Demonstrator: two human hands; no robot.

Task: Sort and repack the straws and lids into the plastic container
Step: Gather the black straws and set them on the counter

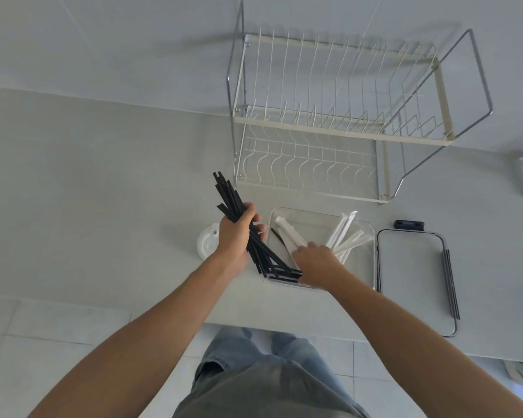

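Overhead, left hand (234, 236) clamped round stiff black straws (255, 236); right hand (314, 260) perhaps pinching paper-wrapped straws (343, 236).

One wide-angle head view looks steeply down from above the person's own torso, facing forward over a pale counter (103, 182) toward the wall. Both forearms run up from the bottom corners to frame centre; a dish rack (338, 116) fills the upper right, at arm's reach

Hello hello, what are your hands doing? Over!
Left hand grips black straws. Right hand in plastic container, on white wrapped straws. White lid waiting left. Nothing blocking.
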